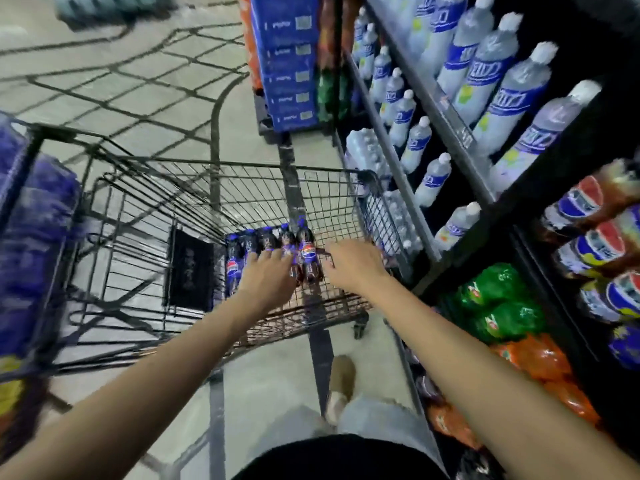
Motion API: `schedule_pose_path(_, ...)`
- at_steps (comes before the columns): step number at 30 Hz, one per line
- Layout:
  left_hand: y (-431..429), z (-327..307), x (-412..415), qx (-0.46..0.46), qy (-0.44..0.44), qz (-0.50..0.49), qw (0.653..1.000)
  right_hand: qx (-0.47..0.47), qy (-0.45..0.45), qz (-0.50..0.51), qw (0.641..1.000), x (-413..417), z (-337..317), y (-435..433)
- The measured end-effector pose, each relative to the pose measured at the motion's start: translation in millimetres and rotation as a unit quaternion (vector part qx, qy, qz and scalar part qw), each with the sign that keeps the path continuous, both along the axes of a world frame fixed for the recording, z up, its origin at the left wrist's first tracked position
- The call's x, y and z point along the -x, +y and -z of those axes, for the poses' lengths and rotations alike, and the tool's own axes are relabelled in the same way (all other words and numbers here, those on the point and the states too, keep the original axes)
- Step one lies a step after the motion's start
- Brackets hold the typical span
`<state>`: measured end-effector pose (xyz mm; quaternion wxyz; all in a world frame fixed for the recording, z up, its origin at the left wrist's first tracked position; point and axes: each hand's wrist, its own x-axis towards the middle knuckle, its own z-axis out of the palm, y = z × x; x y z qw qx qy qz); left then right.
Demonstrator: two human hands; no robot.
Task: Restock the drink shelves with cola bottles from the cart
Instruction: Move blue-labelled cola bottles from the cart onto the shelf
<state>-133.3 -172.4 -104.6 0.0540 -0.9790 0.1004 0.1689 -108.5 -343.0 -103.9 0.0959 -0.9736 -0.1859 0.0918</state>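
Five cola bottles [308, 252] lie side by side in one wire cart [242, 165] on the pale floor [138, 84], beside dark drink shelves [448, 126]. The left grip [268, 271] rests released across them, fingers flat. The right grip [353, 263] reaches beside the rightmost bottle, its hold too blurred to tell.

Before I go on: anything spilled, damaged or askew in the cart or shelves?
Nothing stands out: cola bottles lie side by side in the cart, water bottles stand in rows, no spill shows. Blur may hide small damage.
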Motion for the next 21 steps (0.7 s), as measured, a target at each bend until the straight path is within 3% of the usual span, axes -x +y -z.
schedule_pose_path(11, 17, 36, -45, 0.01, 0.078, -0.085, 0.993, 0.015, 0.099, -0.084, 0.991, -66, 52, 18)
schedule_pose_path(21, 28, 116, -113, 0.034, 0.144, -0.068, 0.987, 0.024, 0.193, -0.033, 0.98, -113, 109, 36)
